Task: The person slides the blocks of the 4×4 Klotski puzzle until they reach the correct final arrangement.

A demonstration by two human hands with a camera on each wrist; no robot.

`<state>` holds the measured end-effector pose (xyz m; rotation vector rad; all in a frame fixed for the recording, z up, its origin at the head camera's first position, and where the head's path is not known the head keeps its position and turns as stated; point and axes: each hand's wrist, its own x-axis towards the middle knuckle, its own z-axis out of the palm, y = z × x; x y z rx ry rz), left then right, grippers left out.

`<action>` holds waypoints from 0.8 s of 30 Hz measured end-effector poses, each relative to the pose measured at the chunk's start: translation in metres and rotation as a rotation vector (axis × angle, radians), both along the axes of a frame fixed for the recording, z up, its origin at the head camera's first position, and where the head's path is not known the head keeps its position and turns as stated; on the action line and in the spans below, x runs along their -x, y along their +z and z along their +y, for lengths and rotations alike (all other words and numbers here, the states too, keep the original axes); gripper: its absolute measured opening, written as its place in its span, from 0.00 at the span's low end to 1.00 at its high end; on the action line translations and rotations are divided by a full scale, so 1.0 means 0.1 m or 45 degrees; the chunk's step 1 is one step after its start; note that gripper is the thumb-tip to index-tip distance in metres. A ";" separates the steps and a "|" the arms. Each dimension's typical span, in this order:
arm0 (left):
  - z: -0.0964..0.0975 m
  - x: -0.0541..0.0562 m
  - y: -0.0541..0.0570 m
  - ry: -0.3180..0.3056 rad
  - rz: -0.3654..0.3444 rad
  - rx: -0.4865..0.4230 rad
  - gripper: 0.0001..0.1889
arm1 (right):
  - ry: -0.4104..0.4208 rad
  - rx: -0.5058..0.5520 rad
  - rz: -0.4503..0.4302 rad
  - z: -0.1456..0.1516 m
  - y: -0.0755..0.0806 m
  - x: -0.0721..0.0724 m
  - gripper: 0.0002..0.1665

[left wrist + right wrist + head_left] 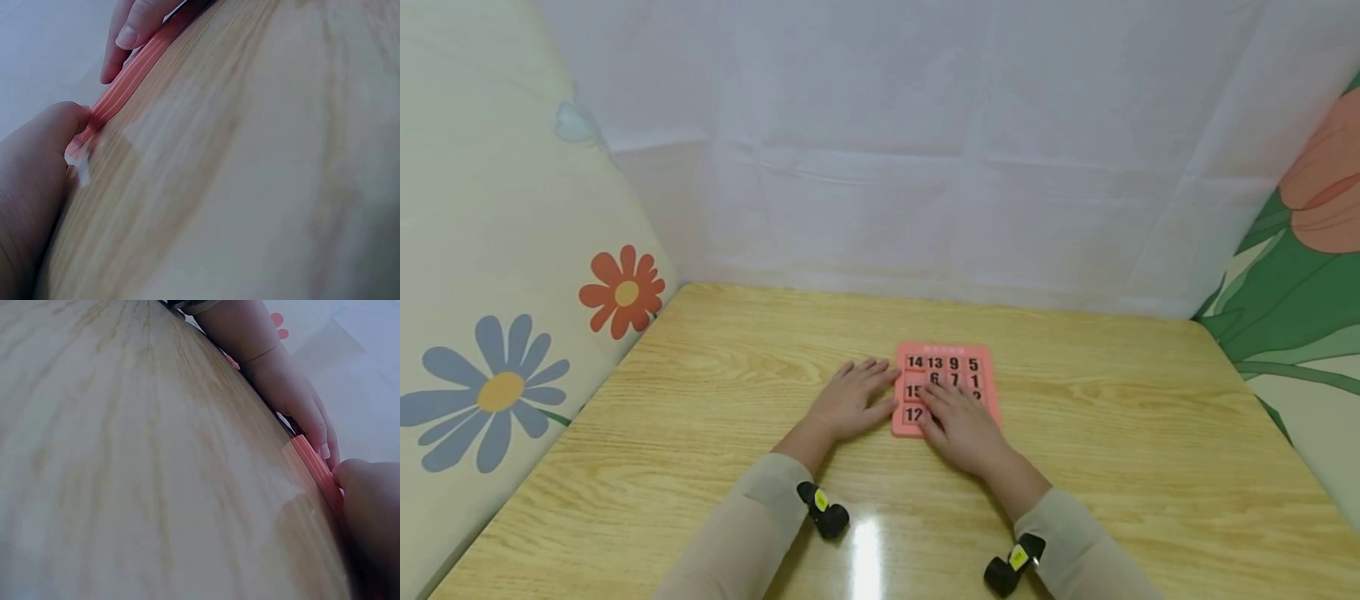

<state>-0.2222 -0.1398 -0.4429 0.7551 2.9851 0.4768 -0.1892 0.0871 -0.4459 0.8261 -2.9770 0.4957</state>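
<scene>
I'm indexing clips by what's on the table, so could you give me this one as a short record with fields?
Main object: pink number puzzle, lying on the table
Top row: 14, 13, 9, 5
Second row: blank at the left, then 6, 7, 1
Lower rows: partly hidden; 15 and 12 show at the left
Left hand: at the puzzle's left edge
Right hand: resting over the lower part of the puzzle
Surface: wood-grain table
Backdrop: white cloth behind, flower patterns at both sides
</scene>
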 end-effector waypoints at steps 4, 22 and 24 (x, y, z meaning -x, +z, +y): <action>0.00 0.00 0.00 0.000 0.003 -0.004 0.31 | 0.012 0.011 0.018 0.01 -0.01 -0.03 0.32; -0.01 0.02 -0.04 -0.005 0.020 0.008 0.31 | 0.014 0.073 0.021 0.03 -0.01 -0.07 0.31; -0.01 0.02 -0.04 -0.005 0.020 0.010 0.31 | 0.005 0.080 0.019 0.03 0.00 -0.05 0.31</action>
